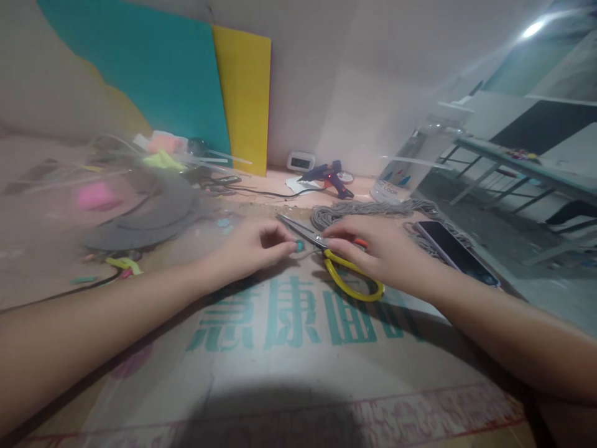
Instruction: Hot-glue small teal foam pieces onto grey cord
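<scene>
My left hand (254,246) is curled in a pinch on a tiny teal piece (300,246) at its fingertips, resting on a cardboard sheet (280,348) with teal printed characters. My right hand (377,252) lies over yellow-handled scissors (347,277), fingers closed on the handles; the metal blades (298,228) point up and left toward the teal piece. A small orange bit (361,243) shows by the right fingers. Grey cord (354,214) is bundled just behind the hands.
A dark phone (450,249) lies right of my right hand. A blue glue gun (326,174), a small clock (301,162) and a white bottle (396,180) stand at the back. Teal (144,68) and yellow (242,93) sheets lean on the wall. Blurred grey felt and colourful scraps lie left.
</scene>
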Demonstrator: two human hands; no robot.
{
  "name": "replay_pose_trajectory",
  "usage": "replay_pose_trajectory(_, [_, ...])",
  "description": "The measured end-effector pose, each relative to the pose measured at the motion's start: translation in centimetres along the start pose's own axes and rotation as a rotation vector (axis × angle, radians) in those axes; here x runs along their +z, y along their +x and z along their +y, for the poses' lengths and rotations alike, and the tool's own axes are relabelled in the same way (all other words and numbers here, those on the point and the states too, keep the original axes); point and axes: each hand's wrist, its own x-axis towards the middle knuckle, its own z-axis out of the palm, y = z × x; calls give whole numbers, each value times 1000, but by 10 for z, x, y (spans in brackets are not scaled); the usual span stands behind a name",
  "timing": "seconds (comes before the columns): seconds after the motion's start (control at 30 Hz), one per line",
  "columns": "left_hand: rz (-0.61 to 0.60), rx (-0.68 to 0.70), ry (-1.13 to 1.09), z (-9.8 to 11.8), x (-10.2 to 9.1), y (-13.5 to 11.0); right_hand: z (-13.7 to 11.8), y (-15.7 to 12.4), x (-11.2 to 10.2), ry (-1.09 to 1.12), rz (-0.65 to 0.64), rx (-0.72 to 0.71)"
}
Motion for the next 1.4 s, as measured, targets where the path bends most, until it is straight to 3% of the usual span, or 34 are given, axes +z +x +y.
replay_pose_trajectory(0.27, [-59, 10, -31, -6, -1, 1, -4, 28, 28, 631, -189, 198])
replay_pose_trajectory(0.57, [48, 9, -65, -10, 1, 4, 3, 28, 50, 1154, 47, 340])
replay_pose_trajectory(0.8, [17, 40, 38, -1, 1, 0, -1, 29, 56, 1237, 44, 318])
replay_pose_trajectory(1.13, [8, 31, -17, -1, 0, 0, -2, 26, 55, 1247, 6, 303])
replay_pose_trajectory(1.4, [103, 4, 106, 2, -3, -1, -4, 27, 52, 1198, 45, 359])
